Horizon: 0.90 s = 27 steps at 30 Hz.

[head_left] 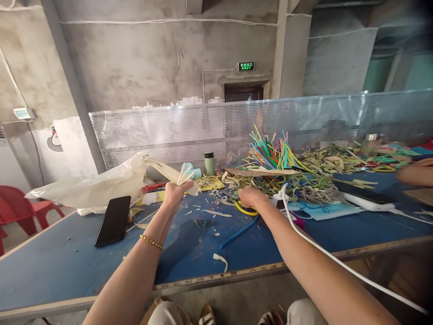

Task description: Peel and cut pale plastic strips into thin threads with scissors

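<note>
My left hand (176, 195) is closed round a bunch of pale, dry, husk-like strips (169, 172), whose ends fan out above the fingers. My right hand (251, 197) is lower, at the front of the scrap pile, with its fingers curled down. What those fingers grip, if anything, is hidden. Just under it curves a yellow tube-like loop (244, 210), and a blue tube (238, 232) lies on the table nearby. Small husk scraps (216, 213) are scattered between my two hands.
A black phone (113, 221) and a clear plastic bag (91, 183) lie left. Behind are a green bottle (209, 163) and colourful pipe-cleaner-like stems (275, 151). A white cable (314, 246) crosses over my right forearm. Another person's hand (416, 173) rests far right.
</note>
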Motion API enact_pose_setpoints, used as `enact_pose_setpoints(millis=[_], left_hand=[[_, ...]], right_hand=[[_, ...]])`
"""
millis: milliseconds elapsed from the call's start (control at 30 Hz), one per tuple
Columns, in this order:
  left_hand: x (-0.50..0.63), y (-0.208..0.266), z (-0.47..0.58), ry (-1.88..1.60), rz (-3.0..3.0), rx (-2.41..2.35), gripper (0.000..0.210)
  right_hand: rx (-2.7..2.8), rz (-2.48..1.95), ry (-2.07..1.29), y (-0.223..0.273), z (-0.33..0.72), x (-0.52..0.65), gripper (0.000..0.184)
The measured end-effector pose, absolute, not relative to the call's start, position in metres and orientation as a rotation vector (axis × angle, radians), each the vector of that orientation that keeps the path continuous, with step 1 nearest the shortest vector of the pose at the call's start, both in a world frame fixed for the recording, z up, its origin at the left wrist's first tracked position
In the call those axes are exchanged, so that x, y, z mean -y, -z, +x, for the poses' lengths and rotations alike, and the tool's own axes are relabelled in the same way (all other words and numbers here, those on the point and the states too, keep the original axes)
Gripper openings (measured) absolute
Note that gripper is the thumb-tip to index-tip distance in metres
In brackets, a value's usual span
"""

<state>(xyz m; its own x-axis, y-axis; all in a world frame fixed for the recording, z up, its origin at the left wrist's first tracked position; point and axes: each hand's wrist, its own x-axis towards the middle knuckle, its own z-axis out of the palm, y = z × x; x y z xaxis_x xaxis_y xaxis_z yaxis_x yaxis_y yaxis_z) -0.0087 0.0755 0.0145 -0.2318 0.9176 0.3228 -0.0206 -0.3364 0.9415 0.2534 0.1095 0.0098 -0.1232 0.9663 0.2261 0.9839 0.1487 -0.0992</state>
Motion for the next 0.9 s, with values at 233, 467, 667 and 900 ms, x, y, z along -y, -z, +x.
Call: enact_pose_setpoints(millis=[233,467,667,900], left_hand=[[-0.076,-0.009,-0.005,-1.698,1.342,-1.217,0.028],[-0.081,-0.003,-0.007,-1.691,1.377,-1.242,0.032],[-0.076,-0.009,-0.007,-1.758,1.27,-1.214,0.038],[-0.071,-0.018,-0.007,-1.936,1.073,-1.102,0.037]], right_hand=[[2.279,-2.07,-0.113,-0.014,0.256,-0.106,0.034],[2.053,-1.744,-0.412,-0.009,0.259,-0.106,0.021],[1.869,-1.292,-0.808,-0.005,0.235,-0.094,0.018],[1.446,-1.01,-1.115,-0.002,0.201,-0.1,0.034]])
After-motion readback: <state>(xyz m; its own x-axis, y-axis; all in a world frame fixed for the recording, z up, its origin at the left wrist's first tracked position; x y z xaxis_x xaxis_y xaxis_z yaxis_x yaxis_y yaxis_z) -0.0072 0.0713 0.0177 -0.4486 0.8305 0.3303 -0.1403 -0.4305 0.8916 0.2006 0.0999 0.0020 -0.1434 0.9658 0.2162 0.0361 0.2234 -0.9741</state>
